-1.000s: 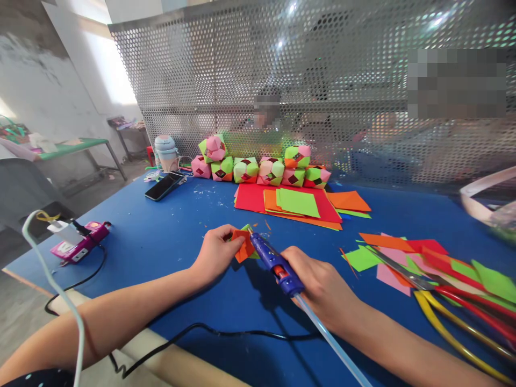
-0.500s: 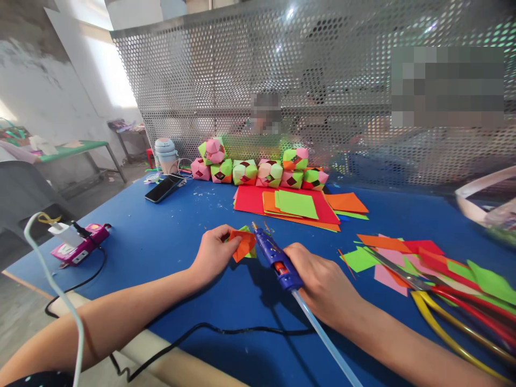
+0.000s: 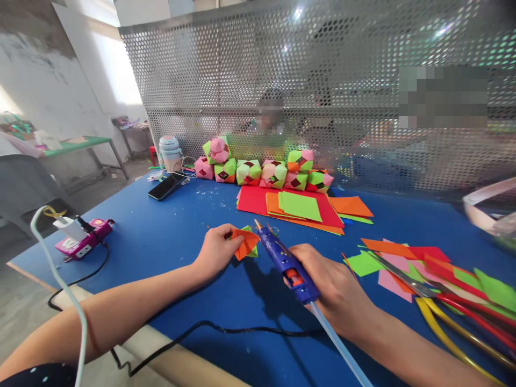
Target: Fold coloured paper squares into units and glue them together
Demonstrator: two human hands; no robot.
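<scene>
Between the thumb and fingers of my left hand (image 3: 217,250) is a small folded paper piece (image 3: 245,245), orange in front with green behind. My right hand (image 3: 330,274) is wrapped round a blue hot glue gun (image 3: 284,258). Its nozzle points up and left, just beside the paper piece and apart from it. A long clear glue stick (image 3: 336,338) sticks out of the gun's rear. Beyond my hands lies a stack of coloured paper sheets (image 3: 252,200). Folded paper balls (image 3: 249,172) in pink, green and orange stand in a row behind it.
At right, scissors (image 3: 419,287) with red and yellow handles lie on paper scraps (image 3: 397,262). A phone (image 3: 165,186) and a cup (image 3: 170,153) stand back left. A pink power strip (image 3: 86,242) sits at left; a black cord (image 3: 205,324) crosses the blue table (image 3: 169,228). A perforated metal screen (image 3: 226,75) closes the back.
The glue gun has drawn slightly back from the folded paper, its rear moving right and down. My left hand keeps its hold on the paper. The whole view has shifted a little.
</scene>
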